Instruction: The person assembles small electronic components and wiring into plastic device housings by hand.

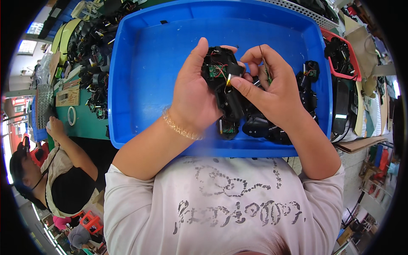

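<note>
My left hand (193, 89) cradles an open black plastic housing (230, 101) above the blue bin, its thumb raised along the left side. Inside the housing show a green circuit board (217, 71), thin red wires and a small white and yellow part (229, 80). At the housing's right side is my right hand (278, 87), its thumb tip beside the small white and yellow part. A thin, tweezer-like tool (266, 68) lies within the curled fingers of my right hand. Some of those fingertips are hidden behind the thumb and the housing.
The blue bin (136, 13) holds several black housings (259, 125) at its right and near side. More black assemblies (91, 51) are heaped on the green table (95, 127) at the left, near a tape roll (71, 115). A red basket (356, 63) stands right; a co-worker (63, 178) sits left.
</note>
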`<state>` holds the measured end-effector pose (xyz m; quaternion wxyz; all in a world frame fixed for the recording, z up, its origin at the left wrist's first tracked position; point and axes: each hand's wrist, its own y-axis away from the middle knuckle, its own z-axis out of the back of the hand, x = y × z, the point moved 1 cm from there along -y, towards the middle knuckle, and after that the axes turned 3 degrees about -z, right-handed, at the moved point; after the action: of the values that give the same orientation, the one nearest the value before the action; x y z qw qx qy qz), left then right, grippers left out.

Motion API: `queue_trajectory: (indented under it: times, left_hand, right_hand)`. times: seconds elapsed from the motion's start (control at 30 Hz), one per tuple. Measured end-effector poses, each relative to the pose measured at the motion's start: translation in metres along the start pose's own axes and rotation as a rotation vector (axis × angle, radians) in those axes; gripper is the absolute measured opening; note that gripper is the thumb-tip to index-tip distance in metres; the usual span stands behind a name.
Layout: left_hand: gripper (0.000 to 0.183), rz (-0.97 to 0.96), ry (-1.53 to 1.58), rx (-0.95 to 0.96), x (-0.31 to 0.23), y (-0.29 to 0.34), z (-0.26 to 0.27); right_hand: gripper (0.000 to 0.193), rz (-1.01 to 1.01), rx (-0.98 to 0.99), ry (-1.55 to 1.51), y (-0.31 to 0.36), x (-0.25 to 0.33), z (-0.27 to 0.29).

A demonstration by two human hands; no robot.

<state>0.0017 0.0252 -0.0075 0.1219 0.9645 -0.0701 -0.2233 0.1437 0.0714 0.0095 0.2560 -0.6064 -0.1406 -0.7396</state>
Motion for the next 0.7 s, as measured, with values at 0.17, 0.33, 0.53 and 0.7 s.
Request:
queue_trajectory:
  times: [0.17,0.33,0.53,0.7]
  left_hand:
    - [0.047,0.032,0.064,0.043,0.004,-0.001,0.002]
    - [0.044,0.016,-0.061,0.065,0.004,0.000,-0.003]
    - [0.035,0.065,-0.038,0.103,0.004,-0.002,0.004]
    - [0.047,0.046,-0.110,0.201,0.001,0.000,0.004]
  right_hand:
    - [0.026,-0.046,0.065,0.025,-0.001,-0.002,0.002]
    - [0.025,-0.123,0.102,-0.149,0.001,0.003,0.002]
    - [0.023,-0.130,0.088,-0.241,-0.001,-0.002,0.006]
    - [0.020,-0.155,0.023,-0.454,-0.005,-0.007,0.010]
